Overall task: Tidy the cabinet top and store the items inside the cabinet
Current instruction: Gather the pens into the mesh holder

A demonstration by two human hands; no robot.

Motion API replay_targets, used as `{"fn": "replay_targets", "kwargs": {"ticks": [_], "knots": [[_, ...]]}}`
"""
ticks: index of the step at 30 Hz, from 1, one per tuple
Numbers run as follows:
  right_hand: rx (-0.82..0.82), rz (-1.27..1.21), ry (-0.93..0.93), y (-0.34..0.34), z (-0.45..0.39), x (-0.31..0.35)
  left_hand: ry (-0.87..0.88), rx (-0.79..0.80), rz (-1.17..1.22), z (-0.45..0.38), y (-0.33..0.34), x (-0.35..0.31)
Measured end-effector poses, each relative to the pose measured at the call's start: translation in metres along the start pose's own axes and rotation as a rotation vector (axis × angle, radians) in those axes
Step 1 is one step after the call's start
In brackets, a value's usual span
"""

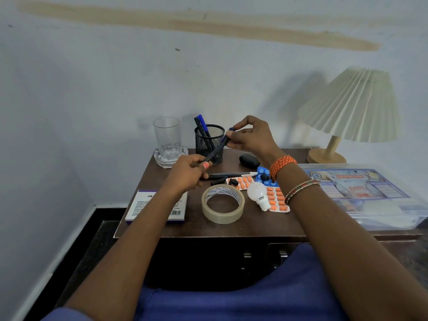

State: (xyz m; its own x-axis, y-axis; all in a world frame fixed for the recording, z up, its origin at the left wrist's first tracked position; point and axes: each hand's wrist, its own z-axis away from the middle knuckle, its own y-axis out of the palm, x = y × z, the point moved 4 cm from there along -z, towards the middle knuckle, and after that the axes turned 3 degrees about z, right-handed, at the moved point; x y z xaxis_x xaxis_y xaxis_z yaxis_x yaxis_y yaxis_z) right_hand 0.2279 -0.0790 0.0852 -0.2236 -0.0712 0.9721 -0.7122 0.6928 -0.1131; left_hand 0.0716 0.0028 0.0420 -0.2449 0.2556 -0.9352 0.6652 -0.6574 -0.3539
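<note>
Above the brown cabinet top [243, 224], both hands hold one dark pen [216, 151] slantwise. My left hand [188, 173] grips its lower end and my right hand [251, 137] pinches its blue upper end, just in front of a black mesh pen holder [209, 141] with two pens in it. Loose on the top lie a tape roll [223, 203], a white bulb [259, 195], orange pill strips [276, 199], a blue pill strip [262, 173], another pen [231, 174], black caps [217, 181] and a small box [157, 206].
A drinking glass [167, 137] stands in a glass dish at the back left. A black case [249, 159] lies behind the pills. A clear first-aid box [366, 193] fills the right side, with a pleated lamp [347, 107] behind it. Cabinet door handles [246, 257] show below.
</note>
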Motion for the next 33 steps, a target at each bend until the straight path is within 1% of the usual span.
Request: {"fn": "replay_targets", "kwargs": {"ticks": [3,6,9,12,18,21,28,31,33], "knots": [[0.031,-0.027,0.015,0.005,0.000,0.000,0.005,-0.010,0.004,0.001,0.000,-0.001],[0.046,0.025,0.014,0.013,0.002,-0.001,0.015,-0.030,0.024,0.003,0.001,-0.003],[-0.020,0.082,0.003,0.018,0.002,-0.002,0.009,-0.095,0.039,0.004,0.002,-0.003],[-0.082,0.068,0.025,0.019,0.001,-0.003,0.037,-0.176,0.029,0.004,0.004,-0.005],[-0.204,0.056,-0.009,0.015,0.000,-0.002,0.051,-0.289,-0.084,0.005,0.013,-0.018],[-0.272,0.083,-0.036,0.014,-0.001,0.000,0.057,-0.310,-0.135,0.007,0.019,-0.024],[-0.303,0.067,-0.026,0.014,-0.002,-0.009,0.114,-0.333,-0.218,0.010,0.020,-0.018],[-0.234,0.091,0.043,0.024,-0.001,-0.016,0.150,-0.388,-0.266,0.009,0.019,-0.014],[-0.194,0.142,0.058,0.032,-0.001,-0.019,0.177,-0.421,-0.251,0.007,0.020,-0.011]]}}
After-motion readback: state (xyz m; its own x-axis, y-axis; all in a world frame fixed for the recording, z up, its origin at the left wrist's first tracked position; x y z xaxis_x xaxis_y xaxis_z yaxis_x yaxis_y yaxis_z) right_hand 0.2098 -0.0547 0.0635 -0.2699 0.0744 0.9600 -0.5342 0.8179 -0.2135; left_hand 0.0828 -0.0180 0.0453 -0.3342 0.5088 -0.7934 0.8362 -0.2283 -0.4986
